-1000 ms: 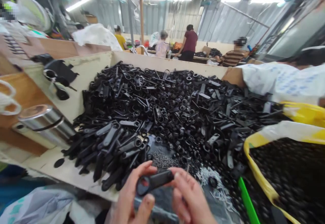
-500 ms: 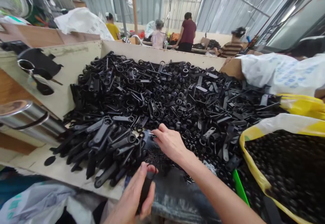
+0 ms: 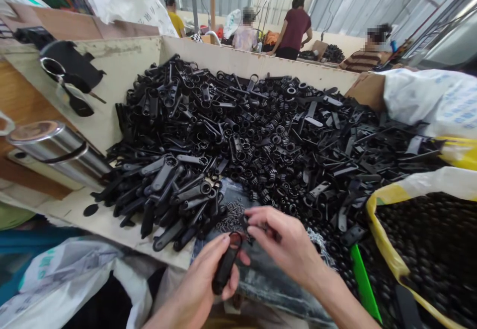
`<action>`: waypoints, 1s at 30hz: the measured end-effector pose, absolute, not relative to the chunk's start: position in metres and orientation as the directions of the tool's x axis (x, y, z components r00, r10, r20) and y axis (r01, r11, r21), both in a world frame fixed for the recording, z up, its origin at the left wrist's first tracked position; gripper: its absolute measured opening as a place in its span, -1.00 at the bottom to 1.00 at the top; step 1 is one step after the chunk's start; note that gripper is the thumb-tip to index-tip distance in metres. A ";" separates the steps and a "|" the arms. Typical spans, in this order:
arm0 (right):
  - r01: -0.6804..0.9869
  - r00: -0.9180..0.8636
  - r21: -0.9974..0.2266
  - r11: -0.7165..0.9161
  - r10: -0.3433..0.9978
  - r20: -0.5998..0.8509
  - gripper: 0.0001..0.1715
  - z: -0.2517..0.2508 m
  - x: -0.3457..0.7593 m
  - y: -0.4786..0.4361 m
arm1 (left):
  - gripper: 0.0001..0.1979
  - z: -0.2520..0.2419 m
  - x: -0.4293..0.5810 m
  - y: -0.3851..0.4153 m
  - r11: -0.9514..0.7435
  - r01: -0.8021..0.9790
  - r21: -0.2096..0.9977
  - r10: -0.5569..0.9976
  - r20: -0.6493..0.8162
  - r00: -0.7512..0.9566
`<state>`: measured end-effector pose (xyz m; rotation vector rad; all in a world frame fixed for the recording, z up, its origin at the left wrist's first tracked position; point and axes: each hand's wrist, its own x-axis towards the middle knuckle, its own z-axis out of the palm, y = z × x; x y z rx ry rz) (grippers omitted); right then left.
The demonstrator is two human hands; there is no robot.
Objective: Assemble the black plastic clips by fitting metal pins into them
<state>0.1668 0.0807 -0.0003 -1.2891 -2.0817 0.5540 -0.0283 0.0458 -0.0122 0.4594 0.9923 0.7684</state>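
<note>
The left hand (image 3: 197, 284) curls its fingers around a black plastic handle (image 3: 225, 264) with a ring end. The right hand (image 3: 286, 239) pinches a small dark part (image 3: 245, 223) just beside that ring, in front of a heap of black plastic parts (image 3: 238, 135) in a wooden bin (image 3: 257, 65).

The tiny black pinched piece (image 3: 246, 222) is too small to identify.

Bright even indoor light, soft shadows, warped edges, hands (image 3: 283, 239) slightly blurred
</note>
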 end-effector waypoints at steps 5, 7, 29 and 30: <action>0.552 -0.293 -0.689 0.470 0.883 0.367 -0.62 -0.019 0.174 0.028 | -0.45 -0.011 -0.017 0.036 0.684 -0.290 0.669 0.724 -0.576 0.380; 0.569 -0.268 -0.674 0.470 0.881 0.389 -0.53 -0.025 0.177 0.019 | -0.56 -0.011 -0.013 0.032 0.676 -0.213 0.706 0.714 -0.555 0.427; 0.614 -0.461 -0.479 0.628 0.777 0.428 -0.53 -0.034 0.194 0.000 | -0.38 -0.017 -0.013 0.020 0.669 0.083 0.739 0.618 -0.614 0.491; 0.615 -0.473 -0.476 0.629 0.777 0.416 -0.53 -0.034 0.195 -0.001 | -0.44 -0.017 -0.013 0.020 0.653 0.110 0.749 0.615 -0.609 0.500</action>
